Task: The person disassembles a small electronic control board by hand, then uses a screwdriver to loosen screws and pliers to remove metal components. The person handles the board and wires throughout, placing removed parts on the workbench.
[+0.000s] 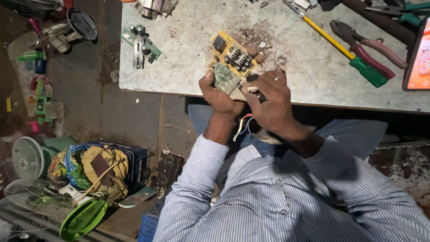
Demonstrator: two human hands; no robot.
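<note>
Your left hand [220, 95] is clamped round the yellow circuit board [232, 60], holding it tilted over the near edge of the table [192, 71]. Your right hand [268, 101] is closed on a small dark tool [256, 92] pressed against the board's lower end. Coloured wires [242, 125] dangle below your hands. A green circuit board [141, 44], a yellow-and-green screwdriver [345, 51] and red-handled pliers [365, 45] lie well apart on the table.

Cluttered table [313, 80] over a littered floor.
On the tabletop: yellow-shafted screwdriver [337, 46] with green handle, red-handled pliers [367, 44] just beside it, small green circuit board [140, 43] well apart at left. Below, on the floor: fan grilles [27, 157], blue crate [136, 165], green plastic cover [83, 218].
</note>
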